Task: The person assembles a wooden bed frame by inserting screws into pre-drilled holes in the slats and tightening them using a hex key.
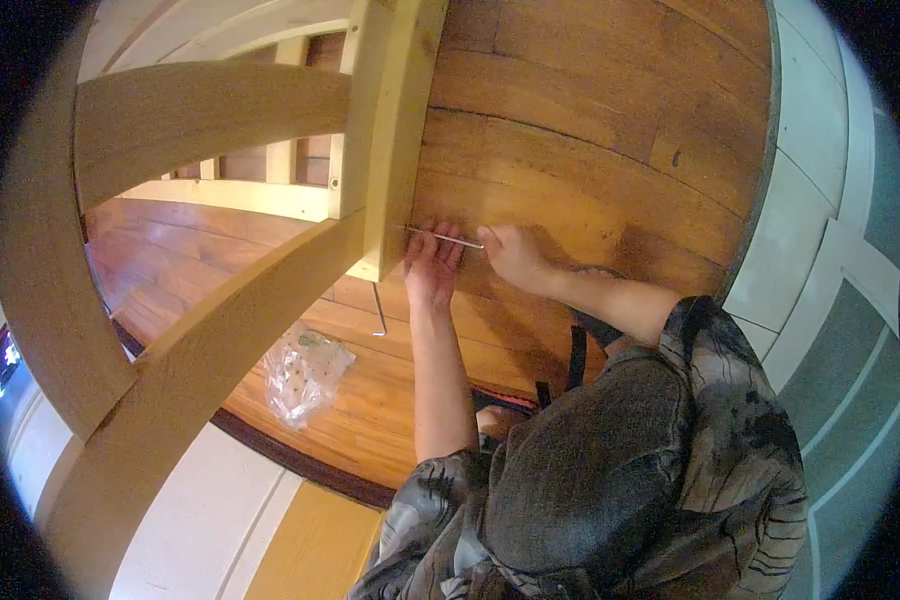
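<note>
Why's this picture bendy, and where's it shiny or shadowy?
Head view: the fisheye bends the floorboards and leaves black corners; head view: pale glare shines on floorboards left of the wooden post; head view: soft shadow lies near the right hand.

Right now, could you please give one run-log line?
left hand: touching metal rod; right hand: at rod's outer end; rod: at wooden post; plastic bag: on floor

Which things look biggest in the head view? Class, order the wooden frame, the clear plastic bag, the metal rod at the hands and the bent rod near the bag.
1. Wooden frame
2. Plastic bag
3. Metal rod and bent rod: unranked; both thin, perhaps at different distances.
</note>
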A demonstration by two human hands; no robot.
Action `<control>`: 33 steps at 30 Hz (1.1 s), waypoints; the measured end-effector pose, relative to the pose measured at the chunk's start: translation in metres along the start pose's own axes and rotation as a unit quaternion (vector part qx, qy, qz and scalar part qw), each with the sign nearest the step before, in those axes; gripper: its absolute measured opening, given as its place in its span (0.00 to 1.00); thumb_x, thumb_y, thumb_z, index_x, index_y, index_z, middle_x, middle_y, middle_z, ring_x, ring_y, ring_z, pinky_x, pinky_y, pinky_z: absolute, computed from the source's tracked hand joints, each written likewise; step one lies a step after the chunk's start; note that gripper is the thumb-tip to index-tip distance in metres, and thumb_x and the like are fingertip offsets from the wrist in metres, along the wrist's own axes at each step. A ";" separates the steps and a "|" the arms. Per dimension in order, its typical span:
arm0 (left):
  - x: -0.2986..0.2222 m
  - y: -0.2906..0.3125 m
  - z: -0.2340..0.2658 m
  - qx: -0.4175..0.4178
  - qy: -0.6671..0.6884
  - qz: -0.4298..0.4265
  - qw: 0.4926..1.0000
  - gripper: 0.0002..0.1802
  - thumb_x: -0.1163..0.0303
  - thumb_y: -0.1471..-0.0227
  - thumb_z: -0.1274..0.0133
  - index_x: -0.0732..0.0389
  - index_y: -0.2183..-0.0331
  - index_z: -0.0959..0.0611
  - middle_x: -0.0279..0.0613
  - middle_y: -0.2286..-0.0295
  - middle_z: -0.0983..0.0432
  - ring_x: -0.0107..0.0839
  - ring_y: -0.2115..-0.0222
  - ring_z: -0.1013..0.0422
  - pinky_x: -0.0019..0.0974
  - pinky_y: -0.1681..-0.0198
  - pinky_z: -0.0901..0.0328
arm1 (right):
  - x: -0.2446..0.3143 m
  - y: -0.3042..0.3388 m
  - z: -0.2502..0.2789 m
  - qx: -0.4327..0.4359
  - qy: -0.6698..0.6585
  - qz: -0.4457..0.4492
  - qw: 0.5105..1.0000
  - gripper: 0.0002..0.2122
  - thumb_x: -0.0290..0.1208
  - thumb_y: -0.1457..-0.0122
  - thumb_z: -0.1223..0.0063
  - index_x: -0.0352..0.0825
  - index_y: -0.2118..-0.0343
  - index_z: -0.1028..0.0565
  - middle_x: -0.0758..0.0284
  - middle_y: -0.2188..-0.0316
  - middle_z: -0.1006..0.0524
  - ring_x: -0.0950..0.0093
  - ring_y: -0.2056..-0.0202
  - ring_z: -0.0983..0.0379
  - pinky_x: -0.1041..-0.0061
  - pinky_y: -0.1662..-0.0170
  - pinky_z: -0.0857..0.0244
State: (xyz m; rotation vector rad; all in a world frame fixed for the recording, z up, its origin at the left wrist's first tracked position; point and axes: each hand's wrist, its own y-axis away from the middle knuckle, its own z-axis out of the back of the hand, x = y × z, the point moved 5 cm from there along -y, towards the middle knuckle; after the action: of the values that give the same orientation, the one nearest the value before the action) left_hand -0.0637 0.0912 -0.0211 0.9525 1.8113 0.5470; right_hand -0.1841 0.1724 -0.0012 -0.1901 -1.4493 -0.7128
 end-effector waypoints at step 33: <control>-0.005 0.007 -0.009 -0.093 -0.086 -0.018 0.992 0.10 0.69 0.52 0.58 0.62 0.65 0.33 0.42 0.70 0.32 0.37 0.67 0.33 0.39 0.66 0.36 | -0.021 0.010 -0.014 0.065 -0.186 -0.425 0.883 0.18 0.45 0.47 0.65 0.36 0.84 0.35 0.70 0.92 0.43 0.77 0.89 0.49 0.75 0.84 0.53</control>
State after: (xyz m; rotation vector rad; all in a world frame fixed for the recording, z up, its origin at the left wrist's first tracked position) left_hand -0.0678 0.0919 -0.0094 0.8128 1.5905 0.5812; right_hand -0.1661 0.1802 -0.0199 0.4801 -1.9544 -1.3308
